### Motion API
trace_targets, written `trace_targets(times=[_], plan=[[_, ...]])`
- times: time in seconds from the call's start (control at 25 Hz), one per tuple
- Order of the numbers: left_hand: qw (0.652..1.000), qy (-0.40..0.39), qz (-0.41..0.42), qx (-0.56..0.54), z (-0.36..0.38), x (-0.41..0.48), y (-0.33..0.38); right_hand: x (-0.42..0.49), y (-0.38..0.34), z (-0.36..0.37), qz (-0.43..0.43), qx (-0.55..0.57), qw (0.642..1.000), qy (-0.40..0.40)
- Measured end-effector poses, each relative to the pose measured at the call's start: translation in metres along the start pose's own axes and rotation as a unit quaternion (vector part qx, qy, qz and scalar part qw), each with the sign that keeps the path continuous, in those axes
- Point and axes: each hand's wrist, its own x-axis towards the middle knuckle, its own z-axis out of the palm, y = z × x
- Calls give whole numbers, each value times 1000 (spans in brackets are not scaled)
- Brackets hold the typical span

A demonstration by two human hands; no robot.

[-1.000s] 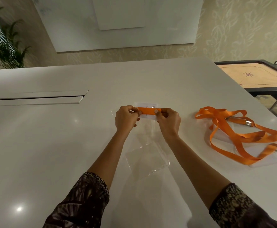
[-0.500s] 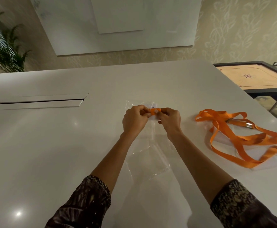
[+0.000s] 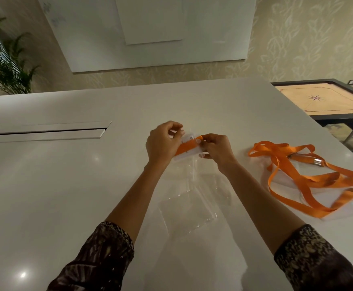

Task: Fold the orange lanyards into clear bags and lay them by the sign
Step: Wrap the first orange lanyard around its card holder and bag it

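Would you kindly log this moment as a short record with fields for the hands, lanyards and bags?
left hand: grips the clear bag at its left end
right hand: pinches the folded lanyard at its right end
folded lanyard: against that bag; fully inside unclear
loose lanyards: tangled on the table, to the right
spare bag: flat on the table, nearer the person

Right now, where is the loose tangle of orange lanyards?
In the head view, the loose orange lanyards lie on the right side of the white table, just right of the right hand, toward the carrom board.
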Motion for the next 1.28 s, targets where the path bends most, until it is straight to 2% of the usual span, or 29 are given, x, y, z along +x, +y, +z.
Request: trace_targets(times=[0.04,0.12,0.2,0.32,0.44,0.84,1.08,1.28], plan=[[1000,-11,3,23,-2,4,-3,1,-3,0,-20,-28,999,-8],[994,-102,-42,15,-6,13,-8,4,-9,0,-65,-100,993,-18],[976,-181,-105,-58,-6,17,-13,4,-15,1,-98,-157,982,-26],[949,-222,-137,-177,-7,16,-23,7,-21,3,-136,-204,968,-51],[925,-230,-153,-263,-8,14,-26,8,-25,4,-165,-244,952,-87],[894,-177,-220,-349,-7,4,-34,11,-38,5,-175,-308,919,-175],[899,-183,-206,-340,-10,8,-37,10,-40,10,-218,-358,898,-135],[898,-170,-210,-346,-11,10,-39,11,-40,16,-239,-393,874,-155]])
